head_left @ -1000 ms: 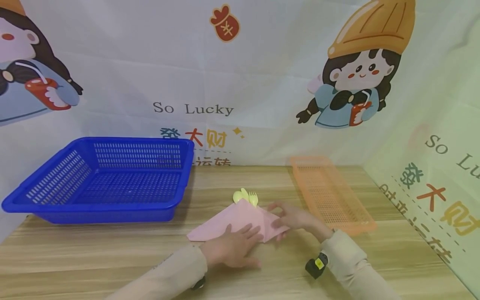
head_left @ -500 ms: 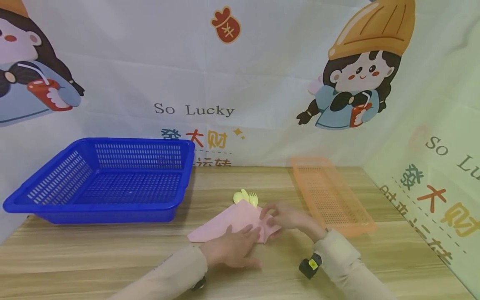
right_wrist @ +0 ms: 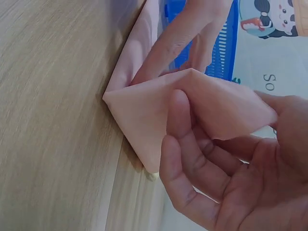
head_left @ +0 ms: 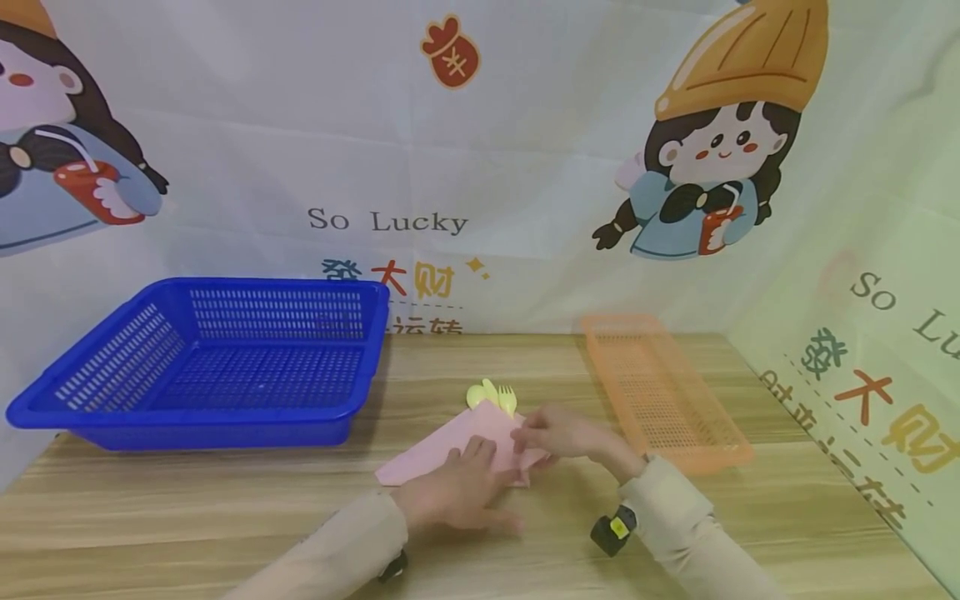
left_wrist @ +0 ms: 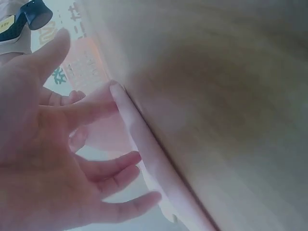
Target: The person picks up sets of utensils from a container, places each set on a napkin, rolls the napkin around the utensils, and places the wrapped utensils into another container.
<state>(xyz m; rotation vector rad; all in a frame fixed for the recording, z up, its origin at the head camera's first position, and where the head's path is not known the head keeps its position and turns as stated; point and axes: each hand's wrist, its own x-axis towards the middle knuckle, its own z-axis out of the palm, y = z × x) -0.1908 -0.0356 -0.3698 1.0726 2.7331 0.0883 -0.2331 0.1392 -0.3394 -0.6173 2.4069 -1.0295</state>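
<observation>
A folded pink napkin [head_left: 442,443] lies on the wooden table. From its top edge stick out the pale yellow heads of a spoon [head_left: 475,396] and a fork [head_left: 507,399], with another slim yellow piece [head_left: 490,389] between them; their lower parts are hidden beneath the napkin. My left hand [head_left: 456,492] rests its extended fingertips on the napkin near its front edge. With my right hand [head_left: 567,433] I pinch the napkin's right corner; in the right wrist view that flap [right_wrist: 226,106] is lifted and bent over, its tip between thumb and finger.
On the left stands a big blue plastic basket [head_left: 225,425]. An orange shallow basket [head_left: 720,461] lies at the back right, just beyond my right forearm. Behind the wooden table [head_left: 150,508] hangs a printed cloth [head_left: 525,183], which also covers the right side.
My right hand has moved slightly left, bringing the napkin's right corner inward and folding it over. My left hand's fingers have bent a little while staying on the napkin.
</observation>
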